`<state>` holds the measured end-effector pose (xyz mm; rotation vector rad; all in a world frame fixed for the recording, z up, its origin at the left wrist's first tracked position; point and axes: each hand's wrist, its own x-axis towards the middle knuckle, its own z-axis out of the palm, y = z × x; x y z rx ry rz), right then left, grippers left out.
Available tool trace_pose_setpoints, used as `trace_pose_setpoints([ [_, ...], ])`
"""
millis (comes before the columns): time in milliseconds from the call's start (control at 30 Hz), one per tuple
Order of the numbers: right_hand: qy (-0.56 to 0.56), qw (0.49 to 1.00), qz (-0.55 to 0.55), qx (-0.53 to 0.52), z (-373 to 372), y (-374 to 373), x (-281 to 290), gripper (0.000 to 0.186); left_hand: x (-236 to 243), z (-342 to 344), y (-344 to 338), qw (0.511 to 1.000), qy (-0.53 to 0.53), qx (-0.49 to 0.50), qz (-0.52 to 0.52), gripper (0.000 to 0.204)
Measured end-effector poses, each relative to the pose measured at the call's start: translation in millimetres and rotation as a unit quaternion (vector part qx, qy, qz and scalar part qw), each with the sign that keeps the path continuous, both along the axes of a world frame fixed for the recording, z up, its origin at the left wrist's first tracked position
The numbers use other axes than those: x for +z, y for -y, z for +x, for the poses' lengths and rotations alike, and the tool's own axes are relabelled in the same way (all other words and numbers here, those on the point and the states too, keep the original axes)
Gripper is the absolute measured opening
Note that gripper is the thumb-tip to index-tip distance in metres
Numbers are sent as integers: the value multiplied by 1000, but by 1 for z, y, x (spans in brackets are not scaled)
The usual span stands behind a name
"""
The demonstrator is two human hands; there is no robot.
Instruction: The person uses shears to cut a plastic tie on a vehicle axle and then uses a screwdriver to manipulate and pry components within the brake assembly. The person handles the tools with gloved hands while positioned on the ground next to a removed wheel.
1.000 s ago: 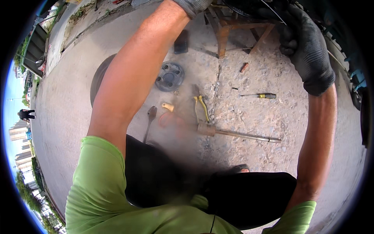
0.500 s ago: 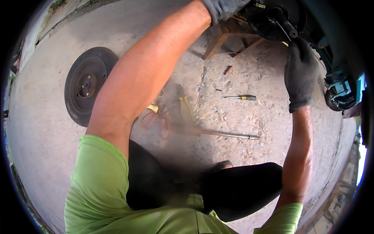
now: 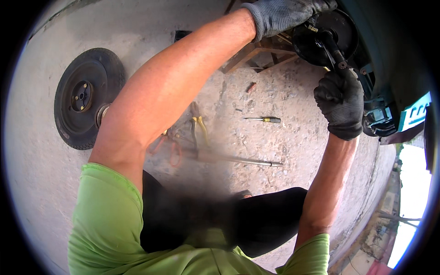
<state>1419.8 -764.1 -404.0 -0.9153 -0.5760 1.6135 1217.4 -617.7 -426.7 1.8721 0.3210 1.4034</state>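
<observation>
My left gloved hand (image 3: 288,16) reaches across the top to a black round hub plate (image 3: 343,34), its fingers curled at the upper edge; what they grip is hidden. A black axle (image 3: 338,57) sticks out from the plate, with a thin metal rod (image 3: 326,51) beside it. My right gloved hand (image 3: 339,101) is just below the axle end, fingers closed round the lower end of that rod. Behind the plate stands a rusty angled frame (image 3: 238,62).
A black wheel (image 3: 68,114) lies at left. On the rough concrete are a screwdriver (image 3: 270,119), yellow-handled pliers (image 3: 201,133) and a long steel bar (image 3: 256,161), the latter two partly smeared. A teal machine part (image 3: 380,114) occupies the right side.
The view has turned, shifting floor objects leftward in the picture. My right hand's fingers, extended upward half a second ago, are now curled lower beneath the axle. My left hand stays at the plate.
</observation>
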Motion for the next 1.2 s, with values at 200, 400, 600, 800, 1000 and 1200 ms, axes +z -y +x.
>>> trace_pose_setpoints([
  [200, 427, 881, 84, -185, -28, 5, -2, 26, 5, 8, 8, 988, 57, -94, -106, 46],
  [400, 563, 788, 130, -210, -18, -1, -17, 25, 1, 10, 0, 1000, 22, -17, 14, 38],
  [600, 658, 614, 302, -314, -17, -14, -46, 21, -20, 31, -20, 950, 24, 157, 268, 37],
  [800, 656, 618, 308, -306, -16, -16, -48, 17, -20, 28, -19, 913, 18, 226, 339, 51],
  [1000, 551, 786, 202, -196, -26, -4, -33, 20, -17, 20, -10, 934, -9, 204, 292, 38],
  [1200, 150, 981, 93, -85, -12, -6, -24, 38, -6, 23, -4, 997, 21, 19, 66, 49],
])
